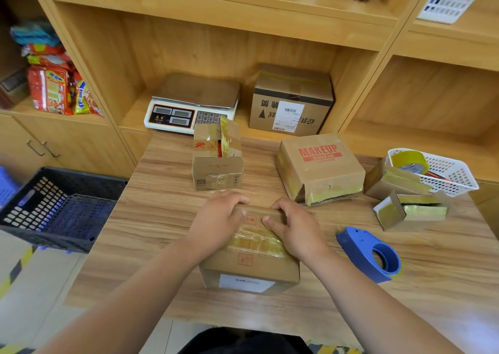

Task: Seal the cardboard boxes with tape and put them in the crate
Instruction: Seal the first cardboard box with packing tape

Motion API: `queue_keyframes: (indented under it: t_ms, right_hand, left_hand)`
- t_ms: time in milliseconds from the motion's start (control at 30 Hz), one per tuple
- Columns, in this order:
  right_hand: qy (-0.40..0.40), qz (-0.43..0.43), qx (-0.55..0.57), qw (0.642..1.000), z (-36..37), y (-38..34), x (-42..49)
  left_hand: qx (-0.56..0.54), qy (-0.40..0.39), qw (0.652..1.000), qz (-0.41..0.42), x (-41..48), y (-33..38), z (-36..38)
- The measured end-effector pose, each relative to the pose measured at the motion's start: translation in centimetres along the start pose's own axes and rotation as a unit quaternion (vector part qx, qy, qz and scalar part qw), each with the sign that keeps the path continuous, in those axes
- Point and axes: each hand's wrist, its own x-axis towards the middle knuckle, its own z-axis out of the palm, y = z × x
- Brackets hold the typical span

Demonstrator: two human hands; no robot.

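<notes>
A wooden shelving unit (189,43) is seen behind the near box (251,264), and the near box itself is set on a wooden table (167,218), close to the table's front edge, with a white label on its front face and yellowish tape laid across its top. A black crate (54,208) is placed well to the left of the near box, off the table edge and lower. A large printed carton (291,102) is stood far behind the near box, on the shelf, with a weighing scale (189,105) at its left. A MAKEUP box (321,164) is found behind and to the right of the near box, and a small open box (217,164), its flaps raised, directly behind it. A white basket (448,175) holding a tape roll (410,160) is located far right of the near box, and a blue tape dispenser (370,253) just right of it, apart from it. The near box is gripped at its far top edge by both hands: the left hand (218,218) is laid on the top with its fingers curled over that edge, and the right hand (294,229) is curled over the same edge, its thumb pressed on the taped top.
</notes>
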Motion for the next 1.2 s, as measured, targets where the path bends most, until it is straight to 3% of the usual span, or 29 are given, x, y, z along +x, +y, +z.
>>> queue_keyframes:
  t_ms: [100, 200, 300, 700, 767, 900, 1200]
  right_hand:
    - [0.004, -0.017, -0.044, 0.999, 0.1, 0.2, 0.0]
    - [-0.073, -0.067, -0.100, 0.990, -0.4, 0.4, -0.2]
    - [-0.129, -0.115, -0.150, 0.974, -0.2, 0.0, -0.2]
    - [0.017, -0.061, -0.090, 0.994, 0.9, -2.3, 1.5]
    - [0.006, -0.079, -0.117, 0.990, 0.9, -2.6, 1.5]
    - [-0.106, -0.105, -0.163, 0.975, 1.3, -3.3, 0.8]
    - [-0.067, -0.098, -0.157, 0.980, 2.0, -3.9, 1.9]
  left_hand:
    - [-0.003, -0.097, 0.995, -0.020, -0.4, -1.2, -1.9]
    - [0.018, -0.164, 0.986, -0.024, -1.1, -2.8, -3.1]
    - [-0.080, -0.192, 0.976, -0.059, -1.6, -3.4, -3.3]
    - [-0.130, -0.107, 0.983, -0.071, -0.8, -4.3, -1.9]
    - [-0.123, -0.096, 0.985, -0.068, -0.9, -4.6, -1.6]
    - [-0.125, -0.075, 0.987, -0.062, -1.0, -4.8, -1.2]
    - [-0.122, -0.033, 0.991, -0.050, -1.0, -4.8, -0.7]
